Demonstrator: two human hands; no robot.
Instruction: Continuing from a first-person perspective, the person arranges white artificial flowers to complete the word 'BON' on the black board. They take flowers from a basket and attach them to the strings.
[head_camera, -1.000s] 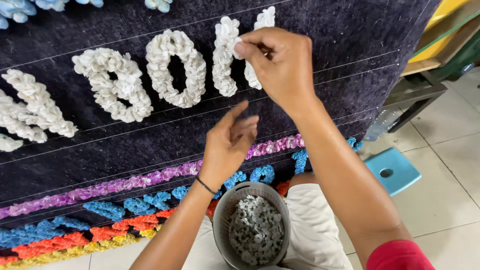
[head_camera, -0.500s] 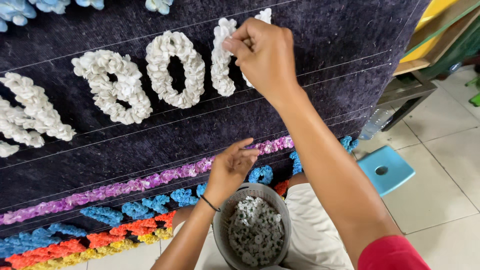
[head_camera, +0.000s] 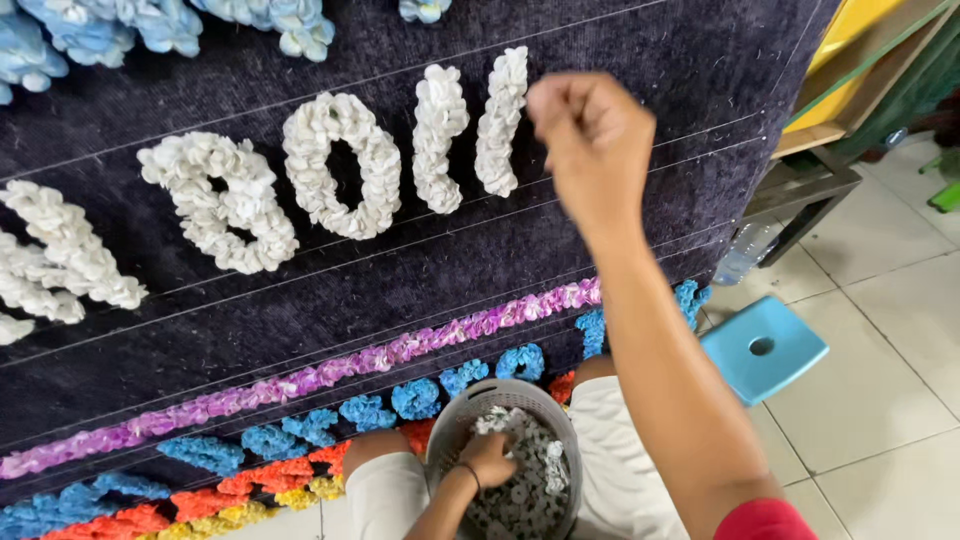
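Right hand (head_camera: 592, 140) raised against dark plush fabric board (head_camera: 640, 60), fingers pinched shut just beside upright white ruffled paper stroke (head_camera: 500, 120); contents of pinch hidden. Left hand (head_camera: 487, 458) down in grey perforated plastic basket (head_camera: 445, 440) on lap, fingers curled into white paper rosettes (head_camera: 540, 490). Advisable: seat each rosette touching its neighbour, following stretched guide string (head_camera: 700, 130).

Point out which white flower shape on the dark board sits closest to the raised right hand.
The rightmost slanted white stroke, just left of the right hand.
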